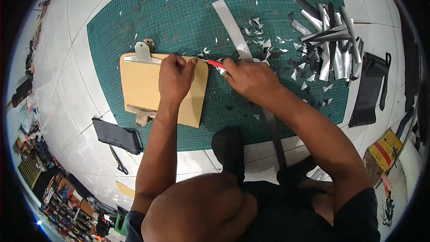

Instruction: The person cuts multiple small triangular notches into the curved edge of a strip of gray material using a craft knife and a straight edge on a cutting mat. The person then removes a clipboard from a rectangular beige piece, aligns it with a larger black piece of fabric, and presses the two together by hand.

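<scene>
A tan card lies on the green cutting mat, with a metal clip at its far edge and another clip at its near edge. My left hand is closed over the card's far right part, fingers bent and pressed down near the edge. My right hand grips a red-handled cutter, its thin tip pointing left at the card's far right corner. A long grey strip runs beyond my right hand. A dark strip trails back towards me under my right wrist.
Rolled black and silver strips pile up at the mat's right. Small pointed scraps litter its middle. Black pouches lie at the left and right on the white tiled floor. A yellow box stands far right.
</scene>
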Motion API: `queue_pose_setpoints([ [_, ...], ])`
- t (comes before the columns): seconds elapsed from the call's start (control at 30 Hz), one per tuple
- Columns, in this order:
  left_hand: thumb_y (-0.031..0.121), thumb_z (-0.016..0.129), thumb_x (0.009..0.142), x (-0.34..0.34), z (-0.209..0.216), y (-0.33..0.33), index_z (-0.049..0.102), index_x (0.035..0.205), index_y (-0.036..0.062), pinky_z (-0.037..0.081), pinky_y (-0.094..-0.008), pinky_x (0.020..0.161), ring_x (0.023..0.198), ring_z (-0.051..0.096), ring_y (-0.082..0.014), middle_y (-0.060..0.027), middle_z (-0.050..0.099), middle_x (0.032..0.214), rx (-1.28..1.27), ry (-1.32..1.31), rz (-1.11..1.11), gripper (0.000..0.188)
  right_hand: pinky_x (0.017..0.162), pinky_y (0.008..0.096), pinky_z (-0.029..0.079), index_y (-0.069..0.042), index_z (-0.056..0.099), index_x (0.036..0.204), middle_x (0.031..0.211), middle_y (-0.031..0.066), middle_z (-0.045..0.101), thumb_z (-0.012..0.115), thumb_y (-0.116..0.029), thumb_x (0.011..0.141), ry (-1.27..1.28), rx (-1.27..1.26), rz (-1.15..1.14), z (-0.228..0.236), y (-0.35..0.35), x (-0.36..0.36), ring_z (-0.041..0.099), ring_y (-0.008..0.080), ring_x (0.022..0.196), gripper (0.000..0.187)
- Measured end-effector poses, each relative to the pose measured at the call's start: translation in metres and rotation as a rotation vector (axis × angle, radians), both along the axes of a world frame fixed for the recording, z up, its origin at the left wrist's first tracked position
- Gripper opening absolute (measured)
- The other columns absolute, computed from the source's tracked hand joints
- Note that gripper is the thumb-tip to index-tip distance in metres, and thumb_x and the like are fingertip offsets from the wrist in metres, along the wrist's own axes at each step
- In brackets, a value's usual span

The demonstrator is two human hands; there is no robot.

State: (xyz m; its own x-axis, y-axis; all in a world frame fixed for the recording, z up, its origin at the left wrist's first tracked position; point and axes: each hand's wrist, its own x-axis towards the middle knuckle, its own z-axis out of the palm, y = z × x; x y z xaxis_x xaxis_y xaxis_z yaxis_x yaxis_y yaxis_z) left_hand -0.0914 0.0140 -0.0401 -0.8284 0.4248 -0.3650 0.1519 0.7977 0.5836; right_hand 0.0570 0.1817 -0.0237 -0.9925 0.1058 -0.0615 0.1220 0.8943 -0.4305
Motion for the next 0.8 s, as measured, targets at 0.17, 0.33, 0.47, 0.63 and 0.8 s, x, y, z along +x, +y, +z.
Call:
queue_pose_setpoints([
  [0.17, 0.027, 0.076, 0.081, 0.0, 0.0, 0.001, 0.053, 0.075, -0.0002, 0.046, -0.0417, 0.069, 0.073, 0.056, -0.0322, -0.0167, 0.057, 0.077, 0.006, -0.048, 0.017, 0.036, 0.056, 0.0367, 0.055, -0.008, 0.051, 0.098, 0.068, 0.0099, 0.067, 0.056, -0.019, 0.09, -0.128, 0.013, 0.048, -0.003, 0.008, -0.005, 0.071, 0.0253, 0.065, 0.015],
  [0.33, 0.022, 0.074, 0.083, 0.002, 0.012, 0.005, 0.05, 0.072, 0.0012, 0.045, -0.0353, 0.056, 0.055, 0.056, -0.0208, -0.011, 0.055, 0.064, 0.084, -0.093, 0.033, 0.033, 0.059, 0.0414, 0.056, -0.005, 0.049, 0.104, 0.073, 0.0131, 0.068, 0.056, -0.021, 0.092, -0.218, -0.102, 0.067, 0.006, 0.014, -0.006, 0.07, 0.0301, 0.069, 0.021],
  [0.47, 0.02, 0.074, 0.084, 0.004, 0.005, 0.004, 0.049, 0.073, 0.0016, 0.043, -0.0328, 0.051, 0.048, 0.054, -0.0166, -0.0087, 0.055, 0.06, 0.139, -0.011, 0.02, 0.033, 0.067, 0.0476, 0.052, -0.005, 0.046, 0.105, 0.085, 0.0181, 0.065, 0.057, -0.031, 0.096, -0.125, -0.294, -0.143, 0.006, 0.016, 0.004, 0.066, 0.0381, 0.076, 0.03],
  [0.63, 0.02, 0.072, 0.085, -0.002, -0.009, -0.02, 0.056, 0.088, 0.0032, 0.045, -0.0322, 0.054, 0.053, 0.056, -0.0185, -0.0071, 0.056, 0.063, 0.239, 0.096, -0.03, 0.023, 0.066, 0.0468, 0.054, -0.004, 0.045, 0.106, 0.086, 0.0172, 0.06, 0.068, -0.019, 0.086, -0.03, -0.351, -0.414, -0.001, 0.002, 0.056, 0.066, 0.0353, 0.079, 0.034],
  [0.8, 0.037, 0.078, 0.078, -0.063, 0.014, -0.055, 0.051, 0.128, 0.0064, 0.04, -0.0472, 0.096, 0.111, 0.053, -0.0357, -0.018, 0.058, 0.116, -0.057, 0.745, -0.213, 0.065, 0.073, 0.0451, 0.053, -0.003, 0.045, 0.105, 0.098, 0.0176, 0.053, 0.073, -0.016, 0.079, -0.197, -0.229, -0.525, 0.015, -0.015, 0.11, 0.061, 0.0347, 0.091, 0.041],
])
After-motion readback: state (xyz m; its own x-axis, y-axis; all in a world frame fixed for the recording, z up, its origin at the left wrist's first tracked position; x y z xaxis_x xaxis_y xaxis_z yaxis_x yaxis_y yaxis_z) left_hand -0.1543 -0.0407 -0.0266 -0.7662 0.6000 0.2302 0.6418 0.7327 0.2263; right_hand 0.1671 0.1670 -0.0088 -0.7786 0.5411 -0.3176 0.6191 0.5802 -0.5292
